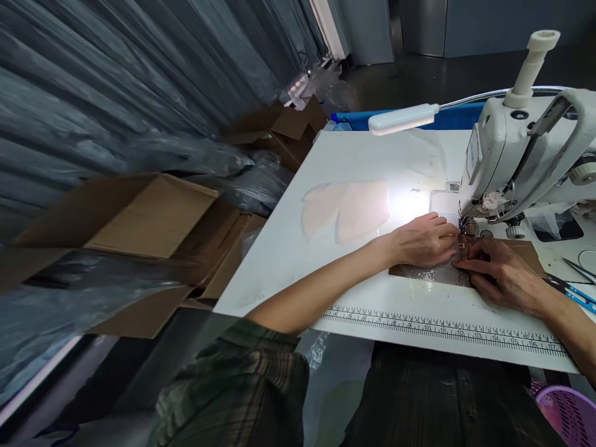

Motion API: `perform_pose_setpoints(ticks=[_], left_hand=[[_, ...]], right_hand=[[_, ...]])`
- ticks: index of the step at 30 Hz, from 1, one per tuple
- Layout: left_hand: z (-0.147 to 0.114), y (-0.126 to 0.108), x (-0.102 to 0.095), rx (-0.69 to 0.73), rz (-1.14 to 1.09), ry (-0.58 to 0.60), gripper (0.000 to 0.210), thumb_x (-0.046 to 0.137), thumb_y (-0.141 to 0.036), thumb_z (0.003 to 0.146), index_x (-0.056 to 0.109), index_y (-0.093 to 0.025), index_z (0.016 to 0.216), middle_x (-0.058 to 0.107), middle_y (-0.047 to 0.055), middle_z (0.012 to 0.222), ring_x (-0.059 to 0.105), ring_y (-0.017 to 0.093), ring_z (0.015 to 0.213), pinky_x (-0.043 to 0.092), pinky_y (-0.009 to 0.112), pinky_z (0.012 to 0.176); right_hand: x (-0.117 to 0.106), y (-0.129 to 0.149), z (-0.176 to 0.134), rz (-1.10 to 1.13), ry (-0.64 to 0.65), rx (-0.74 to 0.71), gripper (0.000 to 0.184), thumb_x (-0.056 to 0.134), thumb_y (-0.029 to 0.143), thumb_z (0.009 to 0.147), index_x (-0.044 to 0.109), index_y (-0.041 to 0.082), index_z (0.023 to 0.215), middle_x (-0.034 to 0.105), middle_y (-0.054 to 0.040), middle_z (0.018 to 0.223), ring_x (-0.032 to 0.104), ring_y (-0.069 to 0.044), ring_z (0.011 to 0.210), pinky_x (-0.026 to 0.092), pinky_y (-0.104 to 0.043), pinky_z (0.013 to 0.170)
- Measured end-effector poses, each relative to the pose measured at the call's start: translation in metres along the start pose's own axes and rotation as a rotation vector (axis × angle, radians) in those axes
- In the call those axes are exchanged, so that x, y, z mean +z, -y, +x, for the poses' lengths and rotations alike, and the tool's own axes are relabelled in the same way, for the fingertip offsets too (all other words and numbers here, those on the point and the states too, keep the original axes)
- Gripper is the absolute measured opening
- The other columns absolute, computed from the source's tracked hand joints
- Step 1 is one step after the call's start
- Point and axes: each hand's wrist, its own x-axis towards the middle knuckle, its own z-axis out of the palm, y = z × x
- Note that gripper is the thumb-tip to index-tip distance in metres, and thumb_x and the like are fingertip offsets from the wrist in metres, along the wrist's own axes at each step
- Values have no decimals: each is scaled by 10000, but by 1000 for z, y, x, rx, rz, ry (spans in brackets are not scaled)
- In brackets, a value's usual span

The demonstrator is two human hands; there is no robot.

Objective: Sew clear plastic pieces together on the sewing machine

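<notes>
At the needle of a white sewing machine [500, 149], both my hands work close together on a thin, sheer piece of fabric [446, 272]. My left hand [426, 240] lies left of the presser foot [462, 228], its fingers curled together on the fabric. On the right of the foot, my right hand [503, 271] has thumb and forefinger pinched at the fabric's edge. Under the hands a brown flat piece [524, 253], partly shiny on top, covers the machine bed. The fingertips partly hide the fabric.
Two pale pink fabric pieces [361, 211] lie left on the white table [279, 267]. A lamp [403, 118] shines from above. Blue-handled scissors [577, 295] lie at right. A printed ruler [437, 329] follows the front edge. Cardboard boxes [153, 214] stand left; a purple basket [570, 413] sits below.
</notes>
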Motion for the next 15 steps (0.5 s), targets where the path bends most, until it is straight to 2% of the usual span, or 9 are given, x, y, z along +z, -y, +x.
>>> perform_pose_setpoints(ticks=[4,9,15], left_hand=[[4,4,4,-46,95,-6,309,474,-365,975,713,-182,906,678,137,1102,566,231,886,402,405,859],[-1,4,7,-59,136,7,354,436,-381,994,718,-167,992,654,145,1259,572,246,940,384,406,877],[-5,6,6,-43,212,10,405,429,-384,1004,671,-133,1210,614,161,1369,562,309,1104,343,467,979]], right_hand=[[1,-4,0,-30,-27,26,343,478,214,973,766,235,1157,636,-130,1030,630,-226,934,589,-387,826],[2,-4,0,-16,-12,63,336,494,204,966,767,242,1158,643,-128,1063,645,-231,956,601,-396,840],[0,-5,1,-30,-76,43,333,484,216,990,758,187,1177,615,-127,1009,645,-206,913,612,-345,811]])
